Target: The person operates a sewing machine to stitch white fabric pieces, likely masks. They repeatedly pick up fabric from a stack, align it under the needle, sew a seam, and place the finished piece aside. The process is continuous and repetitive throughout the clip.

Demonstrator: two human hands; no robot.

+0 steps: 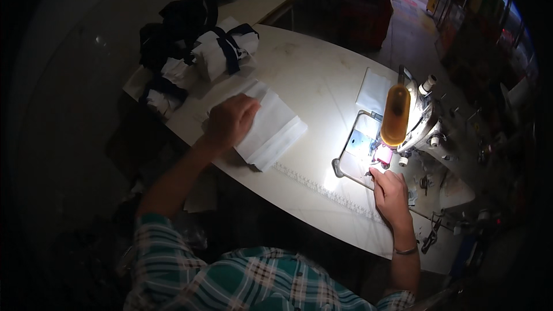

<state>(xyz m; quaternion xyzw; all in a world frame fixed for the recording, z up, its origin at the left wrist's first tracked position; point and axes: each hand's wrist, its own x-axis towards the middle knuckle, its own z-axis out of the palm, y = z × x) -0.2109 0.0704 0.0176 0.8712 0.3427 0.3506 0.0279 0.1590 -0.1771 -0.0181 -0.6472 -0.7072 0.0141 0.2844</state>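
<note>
My left hand [231, 120] is over a stack of folded white fabric pieces [279, 129] on the left of the table. Its fingers are curled in, and what they pinch, if anything, is hidden. At the brightly lit front of the sewing machine [423, 118] is my right hand [393, 196], its fingertips drawn together just below the needle area. Something too small to name may be between them. Beside those fingertips, a metal frame [340, 167] surrounds a pale piece of fabric [358, 143] on the machine bed.
Bundles of white fabric tied with dark strips [226, 52] lie at the far left, beside dark cloth [184, 20]. A pale folded piece [374, 89] rests behind the metal frame. A printed ruler-like strip [322, 187] runs along the table's [305, 46] near edge. Loose cords [431, 233] hang at right.
</note>
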